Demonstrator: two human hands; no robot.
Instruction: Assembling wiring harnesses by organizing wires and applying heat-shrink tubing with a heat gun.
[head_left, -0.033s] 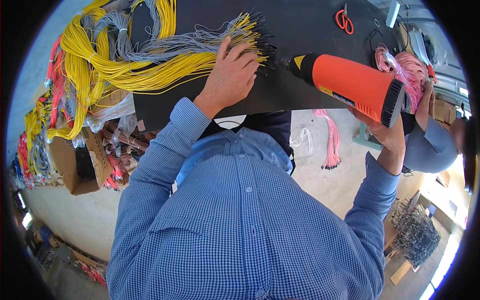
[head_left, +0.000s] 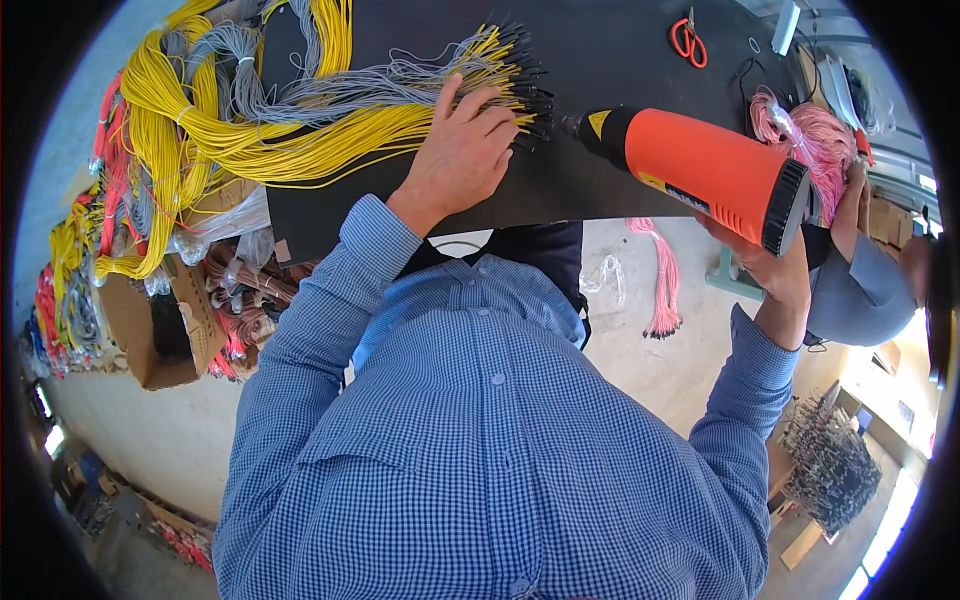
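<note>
Since the heat gun aims at the black tips beside the left hand, stray hot air could burn it or soften the wires, if running; can't tell. Left lies loosely on the wires; right hand grasps the gun. Wires on black table, left side; scissors right. Co-worker right, carton left, pink bundle below.

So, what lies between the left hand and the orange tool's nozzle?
In the head view: the black wire tips, then a narrow strip of black tabletop.
</note>
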